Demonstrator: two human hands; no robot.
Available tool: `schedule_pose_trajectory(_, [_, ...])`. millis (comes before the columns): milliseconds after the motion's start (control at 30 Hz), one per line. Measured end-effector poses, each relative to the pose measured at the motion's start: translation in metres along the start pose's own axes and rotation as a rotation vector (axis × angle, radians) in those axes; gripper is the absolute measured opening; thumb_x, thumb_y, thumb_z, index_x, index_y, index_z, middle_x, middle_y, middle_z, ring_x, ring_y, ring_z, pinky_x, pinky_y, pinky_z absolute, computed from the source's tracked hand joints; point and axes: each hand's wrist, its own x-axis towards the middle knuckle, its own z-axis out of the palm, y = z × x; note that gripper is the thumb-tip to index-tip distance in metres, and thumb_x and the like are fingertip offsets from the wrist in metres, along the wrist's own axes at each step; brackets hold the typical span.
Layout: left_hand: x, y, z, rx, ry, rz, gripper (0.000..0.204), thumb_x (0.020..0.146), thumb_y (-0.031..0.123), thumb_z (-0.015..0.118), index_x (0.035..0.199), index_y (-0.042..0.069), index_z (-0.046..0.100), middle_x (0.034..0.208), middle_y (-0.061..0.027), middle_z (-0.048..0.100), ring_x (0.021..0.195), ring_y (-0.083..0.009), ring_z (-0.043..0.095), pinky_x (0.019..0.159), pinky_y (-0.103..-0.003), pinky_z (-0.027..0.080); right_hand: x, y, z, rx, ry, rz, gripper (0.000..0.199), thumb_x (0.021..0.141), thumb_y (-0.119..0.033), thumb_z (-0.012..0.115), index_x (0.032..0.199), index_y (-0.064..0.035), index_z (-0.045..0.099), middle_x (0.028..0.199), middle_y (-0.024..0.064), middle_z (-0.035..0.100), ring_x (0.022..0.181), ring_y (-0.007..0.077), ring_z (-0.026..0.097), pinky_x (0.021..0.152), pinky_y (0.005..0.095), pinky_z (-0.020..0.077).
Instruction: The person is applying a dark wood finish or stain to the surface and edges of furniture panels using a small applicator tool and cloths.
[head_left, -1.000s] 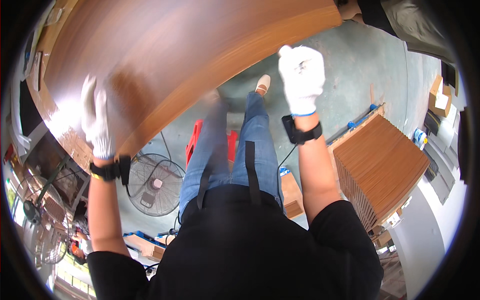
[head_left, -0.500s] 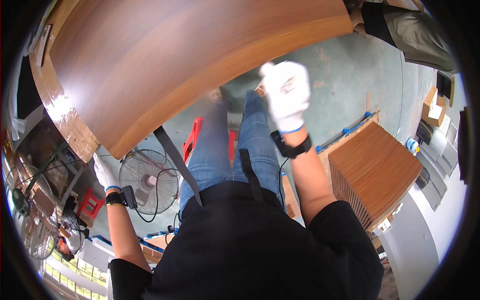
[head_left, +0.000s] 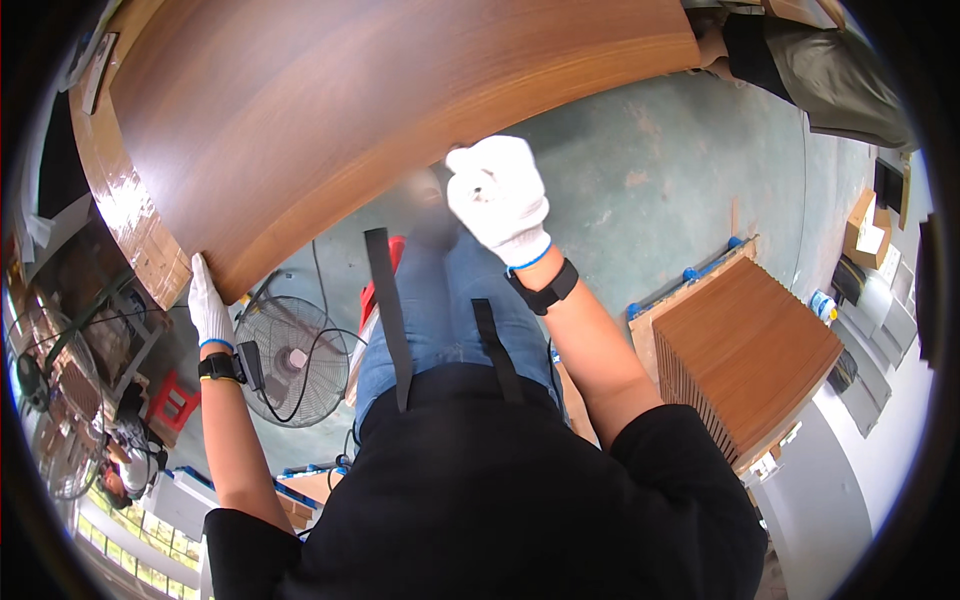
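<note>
A large brown wooden panel (head_left: 380,110) lies across the upper part of the view, on top of a tape-covered stack (head_left: 130,215) that sticks out at its left. My left hand (head_left: 208,305), in a white knit glove, has its fingers stretched out against the panel's near left corner. Close to the middle of the panel's near edge, my right hand (head_left: 497,195), gloved the same way, is closed like a fist. Whatever its curled fingers may hold is hidden. Both wrists carry black straps.
A floor fan (head_left: 292,362) stands below the panel's left corner, with a cable by it. At the right sits a stack of brown boards (head_left: 750,350) on a pallet. Another person's arm and clothing (head_left: 840,80) are beside the panel's right end. A red stool (head_left: 172,402) stands at left.
My right hand has moved left along the panel's near edge, staying closed. My left hand has come up against the panel's corner.
</note>
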Motion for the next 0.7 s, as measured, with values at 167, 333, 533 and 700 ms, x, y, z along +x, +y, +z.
schedule_pose_trajectory(167, [0.009,-0.005,-0.002,0.105,-0.040,0.052,0.082,0.100,0.066,0.057,0.144,-0.003,0.056,0.136,-0.0117,0.064,0.119,-0.0220,0.063,0.102,-0.037,0.050,0.013,0.031,-0.032,-0.120,-0.032,-0.101,0.021,0.066,-0.010,0.080,0.086,-0.0138,0.075,0.090,0.0045,0.073,0.090,0.0284,0.068,0.083,0.0364,0.0566])
schedule_pose_trajectory(333, [0.009,-0.006,-0.003,-0.052,-0.059,-0.016,0.086,0.097,0.068,0.060,0.148,0.000,0.052,0.145,-0.0126,0.057,0.127,-0.0262,0.059,0.106,-0.044,0.050,0.036,0.097,-0.079,0.026,0.313,0.151,0.020,0.080,0.001,0.079,0.093,-0.0052,0.065,0.090,0.0091,0.068,0.082,0.0212,0.067,0.077,0.0332,0.0552])
schedule_pose_trajectory(533, [0.005,0.003,0.006,-0.168,-0.016,-0.124,0.087,0.095,0.071,0.061,0.152,0.006,0.049,0.150,-0.0110,0.053,0.131,-0.0284,0.056,0.107,-0.049,0.049,0.036,0.105,-0.071,0.167,0.417,0.187,0.021,0.080,0.003,0.078,0.094,-0.0045,0.064,0.088,0.0095,0.067,0.080,0.0226,0.068,0.077,0.0336,0.0551])
schedule_pose_trajectory(700, [0.012,-0.002,0.005,-0.168,-0.017,-0.126,0.087,0.094,0.071,0.061,0.151,0.007,0.050,0.150,-0.0103,0.053,0.132,-0.0287,0.055,0.107,-0.051,0.048,0.007,0.034,-0.016,-0.162,0.050,-0.076,0.012,0.073,-0.005,0.074,0.074,-0.0135,0.065,0.080,0.0051,0.068,0.083,0.0267,0.068,0.075,0.0394,0.0554])
